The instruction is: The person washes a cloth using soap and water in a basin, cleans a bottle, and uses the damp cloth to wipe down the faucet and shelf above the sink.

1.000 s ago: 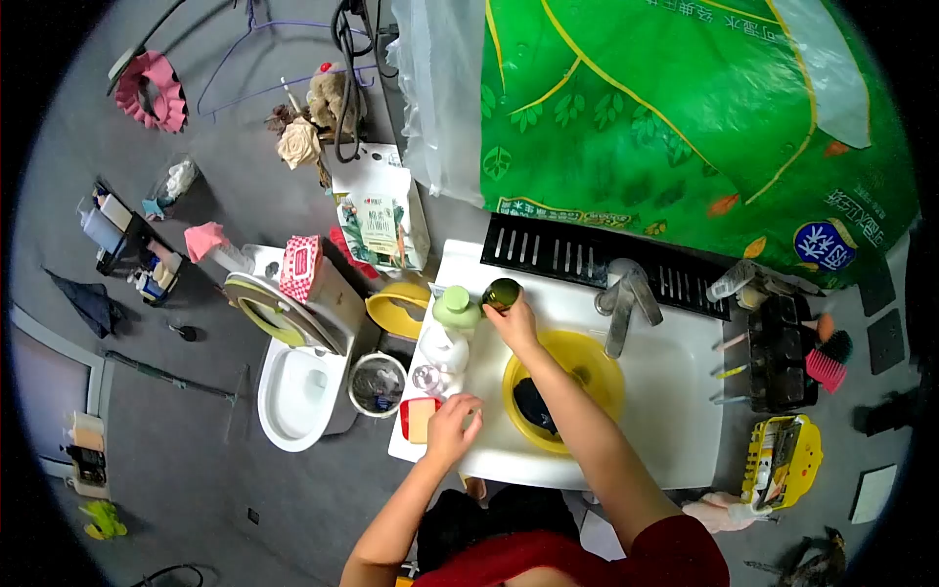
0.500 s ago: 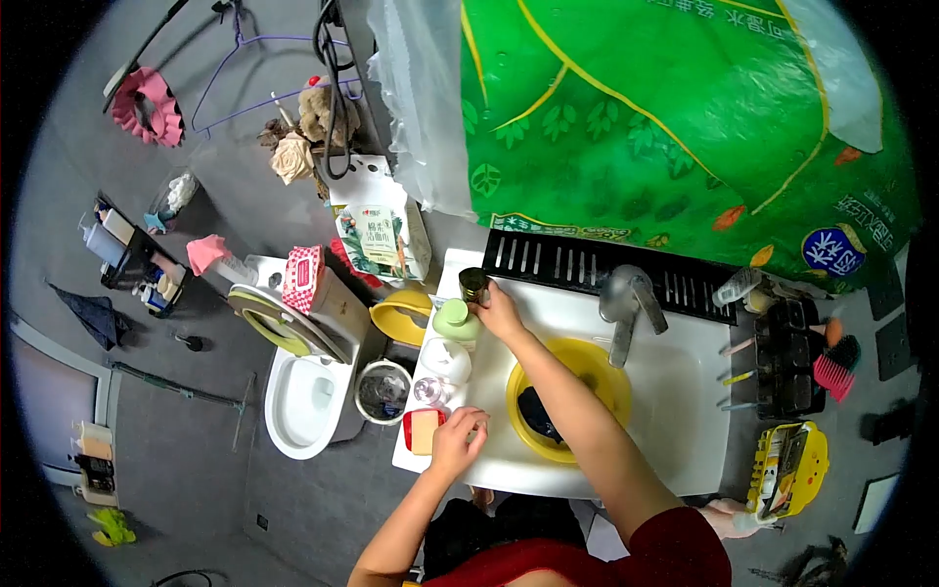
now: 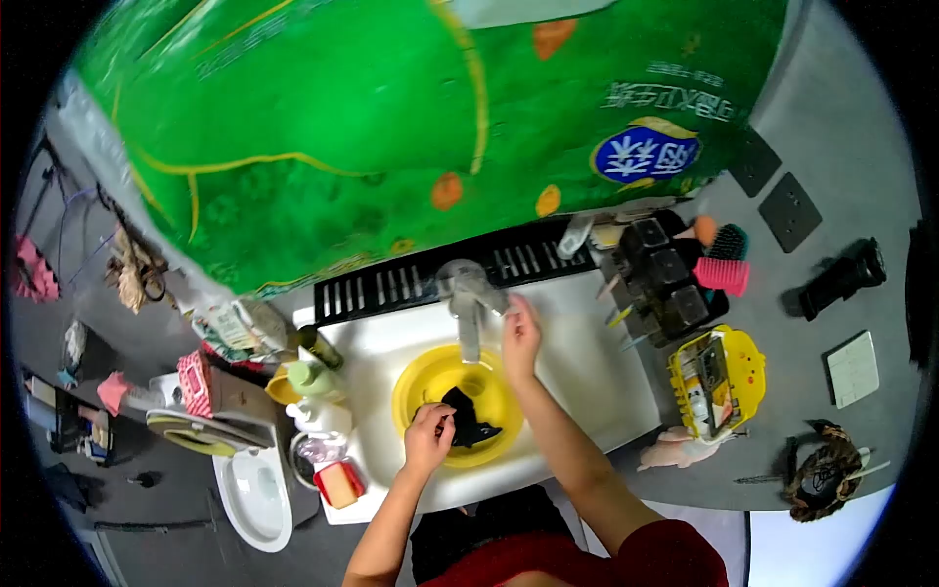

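My right hand is raised beside the grey tap, its fingers closed at the end of the tap's lever. In the white sink stands a yellow basin holding a dark wet cloth. My left hand is over the basin's left side, fingers curled against the cloth's edge. A dark green bottle, a light green bottle, a white bottle and a bar of soap in a red dish line the sink's left rim.
A large green package hangs over the back of the sink, above a black slotted rack. On the right are a black holder with brushes and a yellow basket. A toilet stands at the left.
My right hand has let go of the dark green bottle and moved right to the tap. My left hand has moved from beside the soap to the basin. The view has turned right.
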The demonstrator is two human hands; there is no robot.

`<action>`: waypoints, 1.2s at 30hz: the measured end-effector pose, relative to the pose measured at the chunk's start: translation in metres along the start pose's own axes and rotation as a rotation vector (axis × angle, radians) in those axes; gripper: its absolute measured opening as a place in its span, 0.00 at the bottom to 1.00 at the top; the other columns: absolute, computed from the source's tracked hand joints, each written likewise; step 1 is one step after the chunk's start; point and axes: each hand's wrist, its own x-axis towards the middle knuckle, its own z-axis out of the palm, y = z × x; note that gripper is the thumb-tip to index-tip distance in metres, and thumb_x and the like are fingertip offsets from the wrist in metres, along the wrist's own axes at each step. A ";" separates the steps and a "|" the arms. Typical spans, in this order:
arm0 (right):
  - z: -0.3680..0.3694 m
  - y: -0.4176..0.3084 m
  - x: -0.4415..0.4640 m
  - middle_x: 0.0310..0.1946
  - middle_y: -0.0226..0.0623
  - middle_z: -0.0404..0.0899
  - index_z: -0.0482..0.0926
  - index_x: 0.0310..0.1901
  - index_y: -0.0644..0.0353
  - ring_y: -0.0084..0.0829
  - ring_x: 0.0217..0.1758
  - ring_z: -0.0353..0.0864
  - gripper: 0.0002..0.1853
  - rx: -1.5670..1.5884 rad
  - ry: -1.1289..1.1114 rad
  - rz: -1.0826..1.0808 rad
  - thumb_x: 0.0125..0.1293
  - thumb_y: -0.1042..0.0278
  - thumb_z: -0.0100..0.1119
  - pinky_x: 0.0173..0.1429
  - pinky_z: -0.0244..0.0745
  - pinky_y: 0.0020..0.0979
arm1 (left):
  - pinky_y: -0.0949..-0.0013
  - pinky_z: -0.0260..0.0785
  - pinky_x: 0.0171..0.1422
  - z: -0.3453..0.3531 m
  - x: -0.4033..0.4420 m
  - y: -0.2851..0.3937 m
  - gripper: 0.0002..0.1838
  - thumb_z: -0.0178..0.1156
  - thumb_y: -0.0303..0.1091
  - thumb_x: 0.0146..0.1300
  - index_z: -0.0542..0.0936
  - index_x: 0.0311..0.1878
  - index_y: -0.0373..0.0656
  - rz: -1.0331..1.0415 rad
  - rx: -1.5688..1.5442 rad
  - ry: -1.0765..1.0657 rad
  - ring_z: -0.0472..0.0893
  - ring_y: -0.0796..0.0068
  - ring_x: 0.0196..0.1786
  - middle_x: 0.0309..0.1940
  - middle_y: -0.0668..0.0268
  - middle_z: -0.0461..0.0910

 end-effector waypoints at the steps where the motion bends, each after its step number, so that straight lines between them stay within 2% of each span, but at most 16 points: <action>1: -0.018 0.000 0.023 0.51 0.42 0.71 0.72 0.50 0.62 0.28 0.39 0.75 0.15 -0.116 0.081 -0.063 0.62 0.70 0.50 0.36 0.72 0.26 | 0.73 0.72 0.30 0.011 0.008 0.003 0.05 0.56 0.25 0.54 0.77 0.36 0.40 0.023 -0.014 -0.024 0.78 0.68 0.29 0.37 0.59 0.75; 3: -0.039 0.063 0.070 0.55 0.45 0.66 0.67 0.55 0.65 0.32 0.42 0.74 0.19 -0.314 0.173 -0.134 0.63 0.69 0.48 0.37 0.71 0.28 | 0.73 0.72 0.31 0.027 0.018 0.013 0.06 0.56 0.26 0.54 0.77 0.36 0.40 0.048 0.046 -0.056 0.78 0.67 0.29 0.37 0.58 0.75; 5: -0.051 0.067 0.106 0.56 0.50 0.65 0.58 0.60 0.67 0.39 0.46 0.74 0.26 -0.119 0.148 0.243 0.63 0.67 0.50 0.44 0.70 0.33 | 0.71 0.71 0.29 0.042 0.021 0.013 0.05 0.56 0.27 0.54 0.77 0.35 0.42 0.018 0.012 -0.064 0.78 0.67 0.24 0.36 0.61 0.76; 8: -0.050 0.092 0.145 0.56 0.52 0.64 0.58 0.60 0.67 0.39 0.46 0.75 0.28 0.006 0.212 0.209 0.62 0.63 0.53 0.42 0.71 0.33 | 0.71 0.71 0.29 0.053 0.021 0.014 0.05 0.56 0.27 0.53 0.78 0.35 0.43 0.000 0.055 -0.054 0.78 0.67 0.24 0.37 0.60 0.76; 10: -0.045 0.097 0.163 0.56 0.53 0.64 0.59 0.60 0.67 0.40 0.44 0.76 0.29 -0.112 0.247 0.097 0.61 0.62 0.54 0.39 0.72 0.32 | 0.71 0.71 0.28 0.054 0.019 0.014 0.05 0.56 0.27 0.53 0.78 0.35 0.42 -0.015 0.070 -0.040 0.78 0.66 0.25 0.37 0.60 0.76; 11: -0.045 0.091 0.166 0.46 0.52 0.73 0.64 0.56 0.69 0.39 0.37 0.79 0.27 0.045 0.200 0.227 0.61 0.60 0.54 0.34 0.72 0.35 | 0.71 0.71 0.28 0.054 0.017 0.014 0.05 0.56 0.27 0.54 0.78 0.35 0.42 -0.023 0.076 -0.035 0.78 0.66 0.25 0.37 0.60 0.76; 14: -0.052 0.088 0.164 0.21 0.45 0.78 0.74 0.41 0.68 0.35 0.23 0.77 0.17 -0.273 0.174 0.063 0.62 0.58 0.52 0.27 0.68 0.33 | 0.71 0.71 0.28 0.058 0.012 0.008 0.06 0.55 0.26 0.54 0.77 0.35 0.41 -0.036 0.060 -0.005 0.78 0.66 0.27 0.37 0.59 0.76; 15: -0.053 0.074 0.152 0.23 0.43 0.77 0.74 0.37 0.65 0.33 0.23 0.75 0.13 -0.116 0.178 0.052 0.61 0.61 0.53 0.27 0.67 0.32 | 0.71 0.71 0.28 0.059 0.012 0.009 0.06 0.55 0.25 0.54 0.77 0.35 0.41 -0.045 0.048 -0.003 0.78 0.66 0.28 0.37 0.59 0.76; 17: -0.062 0.066 0.125 0.22 0.38 0.75 0.74 0.34 0.64 0.32 0.22 0.73 0.10 -0.122 0.216 -0.121 0.60 0.65 0.54 0.27 0.67 0.31 | 0.73 0.69 0.28 0.063 0.013 0.014 0.06 0.55 0.23 0.54 0.76 0.36 0.39 -0.067 0.036 -0.039 0.76 0.67 0.26 0.35 0.60 0.75; 19: -0.081 0.031 0.081 0.21 0.36 0.71 0.71 0.29 0.63 0.31 0.22 0.71 0.09 -0.155 0.190 -0.070 0.59 0.67 0.56 0.28 0.66 0.31 | 0.74 0.68 0.28 0.072 0.015 0.016 0.06 0.54 0.22 0.54 0.76 0.36 0.38 -0.002 0.055 -0.040 0.76 0.68 0.26 0.35 0.60 0.75; 24: -0.147 0.058 -0.042 0.23 0.41 0.73 0.68 0.27 0.65 0.34 0.23 0.73 0.11 -0.161 0.222 0.169 0.58 0.67 0.56 0.29 0.69 0.31 | 0.73 0.69 0.29 0.113 0.008 0.013 0.06 0.54 0.23 0.52 0.75 0.35 0.38 -0.002 -0.055 -0.251 0.76 0.68 0.26 0.35 0.60 0.75; 28: -0.223 0.064 -0.094 0.20 0.37 0.75 0.71 0.31 0.67 0.27 0.27 0.77 0.10 -0.293 0.433 0.328 0.62 0.67 0.53 0.27 0.71 0.28 | 0.70 0.70 0.29 0.144 -0.002 0.019 0.06 0.55 0.25 0.52 0.75 0.35 0.40 0.123 -0.078 -0.429 0.77 0.64 0.27 0.34 0.60 0.75; 29: -0.242 0.070 -0.101 0.20 0.38 0.76 0.71 0.31 0.67 0.26 0.27 0.77 0.10 -0.382 0.450 0.255 0.62 0.67 0.52 0.28 0.71 0.26 | 0.70 0.70 0.29 0.150 -0.007 0.018 0.07 0.55 0.25 0.51 0.75 0.35 0.41 0.126 -0.087 -0.468 0.77 0.64 0.26 0.35 0.60 0.76; 31: -0.267 0.075 -0.103 0.22 0.41 0.77 0.71 0.33 0.67 0.29 0.27 0.78 0.10 -0.576 0.490 0.146 0.63 0.66 0.51 0.30 0.71 0.28 | 0.70 0.69 0.28 0.154 -0.015 0.026 0.07 0.56 0.25 0.51 0.75 0.36 0.42 0.124 -0.100 -0.535 0.78 0.63 0.26 0.35 0.61 0.76; 32: -0.274 0.076 -0.107 0.29 0.46 0.78 0.72 0.38 0.67 0.38 0.30 0.77 0.11 -0.388 0.505 0.346 0.63 0.65 0.50 0.34 0.72 0.33 | 0.70 0.69 0.28 0.154 -0.019 0.027 0.07 0.56 0.25 0.51 0.75 0.36 0.42 0.141 -0.096 -0.553 0.78 0.64 0.26 0.35 0.61 0.76; 36: -0.289 0.127 -0.107 0.41 0.48 0.75 0.71 0.48 0.65 0.46 0.39 0.75 0.16 -0.590 0.499 0.264 0.63 0.62 0.49 0.44 0.70 0.39 | 0.71 0.70 0.27 0.145 -0.033 0.026 0.07 0.56 0.24 0.51 0.75 0.35 0.43 0.172 -0.086 -0.590 0.78 0.65 0.25 0.34 0.63 0.76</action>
